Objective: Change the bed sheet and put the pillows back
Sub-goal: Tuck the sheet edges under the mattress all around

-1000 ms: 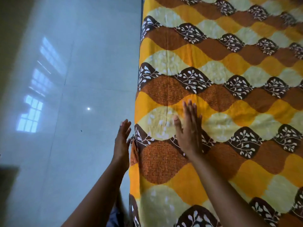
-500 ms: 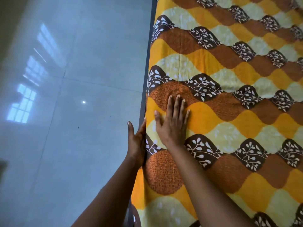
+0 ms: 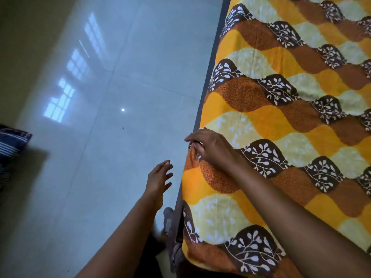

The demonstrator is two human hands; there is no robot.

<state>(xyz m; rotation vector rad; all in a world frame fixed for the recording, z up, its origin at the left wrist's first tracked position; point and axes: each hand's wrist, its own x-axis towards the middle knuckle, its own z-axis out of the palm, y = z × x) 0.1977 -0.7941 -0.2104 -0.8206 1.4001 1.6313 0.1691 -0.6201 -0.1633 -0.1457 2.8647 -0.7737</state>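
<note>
At the far left edge of the view a dark blue cloth (image 3: pixel 11 144) with white stripes lies on the floor (image 3: pixel 96 187); only a corner of it shows, so whether it is a pillow or something else cannot be told. The floor is pale glossy tile, and it carries the bluish reflection of a window (image 3: pixel 60 103) and, further right, a small round spot of light (image 3: pixel 123 109). Right of the middle, the left hand (image 3: pixel 158 177) hangs in the air above the floor, just beside the bed's side edge but apart from it. Its fingers are straight and slightly spread and it holds nothing. Below it, close against the bed, a small greyish shape is too blurred to identify. The bed (image 3: pixel 211 59) runs up the right half of the view, its side showing as a narrow dark grey strip from bottom to top. The sheet (image 3: pixel 291 121) lies spread flat over the bed and covers it up to that side edge, in a print of wavy bands — orange, yellow, pale green and brown — with dark brown patches of white leaf sprigs. Near the lower corner it drapes a little over the side. The right hand (image 3: pixel 210 150) rests on the sheet at the bed's side edge, its fingers curled inward and pinching a small fold of sheet right at the rim — the cloth is bunched slightly under the fingertips. Its forearm crosses the sheet from the lower right corner.
</note>
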